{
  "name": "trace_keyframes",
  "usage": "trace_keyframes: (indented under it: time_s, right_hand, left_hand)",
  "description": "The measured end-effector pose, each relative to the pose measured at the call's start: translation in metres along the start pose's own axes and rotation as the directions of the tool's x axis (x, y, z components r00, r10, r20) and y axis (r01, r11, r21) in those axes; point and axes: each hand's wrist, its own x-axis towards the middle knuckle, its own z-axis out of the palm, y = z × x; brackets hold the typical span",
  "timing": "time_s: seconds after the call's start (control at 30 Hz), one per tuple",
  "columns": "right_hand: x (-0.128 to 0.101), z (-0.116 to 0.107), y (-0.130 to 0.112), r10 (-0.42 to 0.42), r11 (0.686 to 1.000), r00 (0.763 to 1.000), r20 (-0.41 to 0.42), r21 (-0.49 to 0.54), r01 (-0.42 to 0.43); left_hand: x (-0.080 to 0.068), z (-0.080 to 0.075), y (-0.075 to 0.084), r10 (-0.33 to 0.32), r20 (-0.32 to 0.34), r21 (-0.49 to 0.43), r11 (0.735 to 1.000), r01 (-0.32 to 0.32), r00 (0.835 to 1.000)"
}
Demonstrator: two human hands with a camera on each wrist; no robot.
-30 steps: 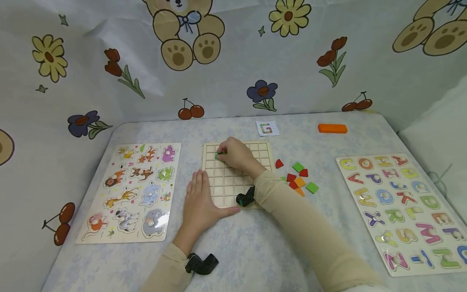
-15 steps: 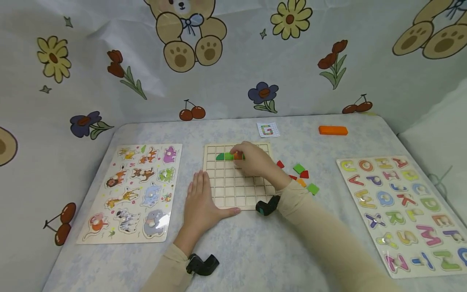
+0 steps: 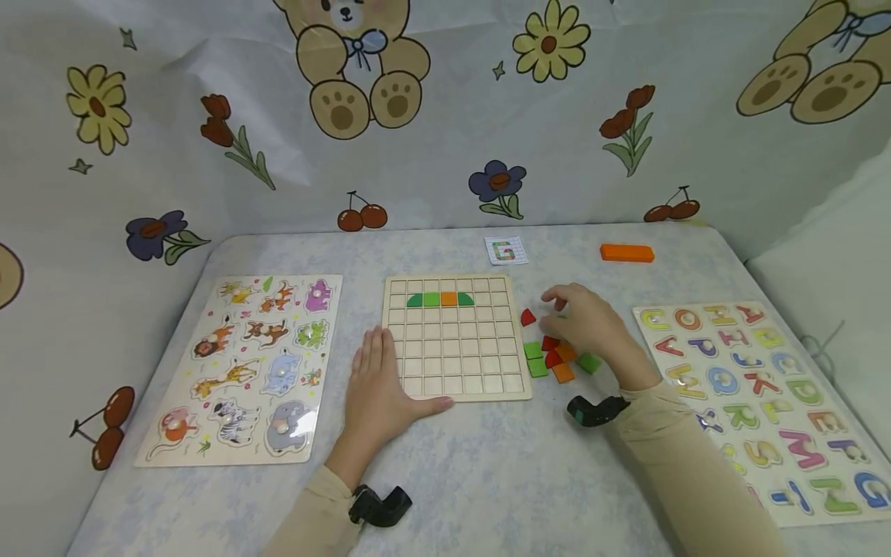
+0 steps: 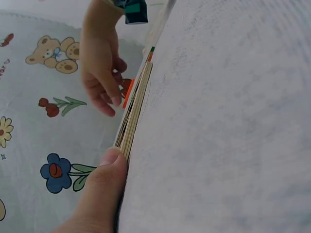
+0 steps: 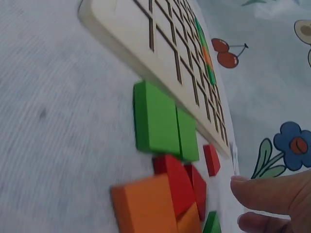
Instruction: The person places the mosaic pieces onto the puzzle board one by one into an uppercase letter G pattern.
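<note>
My left hand [image 3: 379, 387] lies with straight fingers along the left side of the wooden grid board [image 3: 459, 356], its thumb on the near edge. In the left wrist view the thumb [image 4: 104, 184] presses the board's rim. A row on the grid holds a green rounded piece [image 3: 414, 300], a green square [image 3: 431, 299], an orange square [image 3: 448, 299] and another green rounded piece [image 3: 465, 299]. My right hand [image 3: 592, 329] is over the loose pieces, fingers loosely bent and apart, holding nothing visible. Beneath it are red pieces [image 5: 177, 184], orange squares [image 5: 146, 204] and green squares [image 5: 158, 119].
A small card [image 3: 506, 251] with a coloured G pattern lies behind the board. An orange bar [image 3: 627, 253] is at the back right. An animal puzzle board [image 3: 278, 356] lies at left, a letter puzzle board [image 3: 752, 394] at right, partly under the right sleeve.
My right hand has let go of the pieces on the grid and moved right to the loose pile. The row now shows an orange square and a second green rounded piece. The left hand stays put.
</note>
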Motion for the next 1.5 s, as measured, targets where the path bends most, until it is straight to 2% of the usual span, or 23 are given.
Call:
trace_keyframes:
  time_s: [0.2, 0.4, 0.57, 0.73, 0.87, 1.07, 1.27, 1.5]
  right_hand:
    - [-0.007, -0.006, 0.021, 0.085, 0.994, 0.996, 0.004, -0.07, -0.084]
    - [-0.007, -0.004, 0.027, 0.084, 0.994, 0.996, 0.003, -0.067, -0.084]
    - [-0.005, -0.003, 0.028, 0.071, 0.998, 0.997, 0.03, -0.004, -0.071]
    - [0.0, -0.004, 0.022, 0.062, 0.991, 0.997, 0.039, 0.113, -0.066]
    - [0.008, 0.0, 0.01, 0.03, 0.982, 1.0, 0.006, 0.186, -0.03]
    - [0.025, 0.014, -0.018, -0.048, 0.976, 0.998, -0.037, 0.21, 0.055]
    - [0.035, 0.03, -0.049, -0.118, 0.967, 0.993, -0.029, 0.223, 0.121]
    - [0.046, 0.054, -0.089, -0.236, 0.94, 0.972, 0.019, 0.259, 0.223]
  left_hand:
    - [0.0, -0.002, 0.001, -0.006, 0.007, 0.001, 1.0, 0.006, 1.0]
    - [0.0, -0.002, 0.001, -0.007, 0.006, -0.001, 1.0, 0.007, 1.0]
    - [0.0, 0.0, 0.001, -0.008, 0.01, 0.0, 1.0, 0.008, 1.0]
    - [0.001, 0.0, 0.0, -0.009, 0.009, -0.001, 1.0, 0.009, 1.0]
    - [0.001, -0.001, 0.0, -0.009, 0.009, -0.012, 1.0, 0.009, 1.0]
    - [0.0, -0.003, 0.001, -0.015, 0.026, -0.024, 1.0, 0.015, 1.0]
    - [0.0, -0.005, 0.001, -0.014, 0.04, -0.037, 0.999, 0.016, 0.999]
    - [-0.001, -0.005, 0.001, -0.017, 0.048, -0.027, 0.999, 0.018, 0.999]
